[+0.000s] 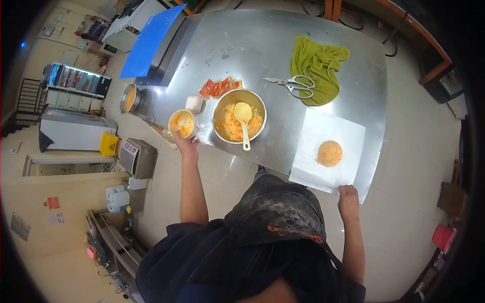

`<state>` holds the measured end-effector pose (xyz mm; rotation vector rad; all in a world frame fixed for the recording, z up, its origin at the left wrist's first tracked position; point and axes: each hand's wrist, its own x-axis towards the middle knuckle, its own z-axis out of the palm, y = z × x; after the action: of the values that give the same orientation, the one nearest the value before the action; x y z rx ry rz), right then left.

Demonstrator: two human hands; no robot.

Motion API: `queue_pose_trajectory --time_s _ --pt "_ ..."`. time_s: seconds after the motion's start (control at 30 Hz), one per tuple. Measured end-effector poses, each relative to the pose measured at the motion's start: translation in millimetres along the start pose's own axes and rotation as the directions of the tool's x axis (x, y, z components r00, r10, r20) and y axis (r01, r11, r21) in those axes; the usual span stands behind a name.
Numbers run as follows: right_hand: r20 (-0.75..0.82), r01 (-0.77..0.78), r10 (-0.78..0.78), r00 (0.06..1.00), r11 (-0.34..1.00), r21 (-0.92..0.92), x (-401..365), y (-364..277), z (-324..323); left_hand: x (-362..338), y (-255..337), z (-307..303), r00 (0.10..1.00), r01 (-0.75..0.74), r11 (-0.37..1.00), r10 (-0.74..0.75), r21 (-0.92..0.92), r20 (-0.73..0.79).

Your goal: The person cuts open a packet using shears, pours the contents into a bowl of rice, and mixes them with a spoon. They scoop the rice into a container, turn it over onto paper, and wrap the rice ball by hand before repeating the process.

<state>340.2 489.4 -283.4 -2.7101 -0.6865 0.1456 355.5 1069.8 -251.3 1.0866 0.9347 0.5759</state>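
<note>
My left hand (186, 144) is closed on the near side of a small cream-coloured bowl (189, 132), which has orange smears inside. To the right of it stands a steel mixing bowl (216, 126) with orange-tinted rice (232, 127) in it. A pale rice paddle (243, 113) lies in that bowl, its handle over the near rim. By the near edge of a white paper sheet (328, 126), my right hand (348, 198) has its fingers closed on the paper's edge. A round mound of orange rice (330, 153) sits on the sheet.
On the steel table (242, 50) lie red sachets (220, 87), scissors (295, 85) and a green cloth (318, 68). A white block-like item (194, 104) sits beside the small bowl. Another steel bowl (131, 98) is at the left edge, below a blue panel (151, 43).
</note>
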Motion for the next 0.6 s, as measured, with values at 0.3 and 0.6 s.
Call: queue_pose_trajectory --time_s 0.3,0.6 --pt "0.037 -0.21 0.206 0.978 0.96 0.185 20.6 -14.0 -36.9 55.8 -23.6 -9.1 0.995 0.097 0.967 -0.097 0.237 -0.012" --pt "-0.3 -0.073 0.187 0.935 0.933 0.353 23.7 -8.8 -45.8 -123.1 -5.3 53.0 0.513 -0.855 0.358 0.685 0.374 0.518"
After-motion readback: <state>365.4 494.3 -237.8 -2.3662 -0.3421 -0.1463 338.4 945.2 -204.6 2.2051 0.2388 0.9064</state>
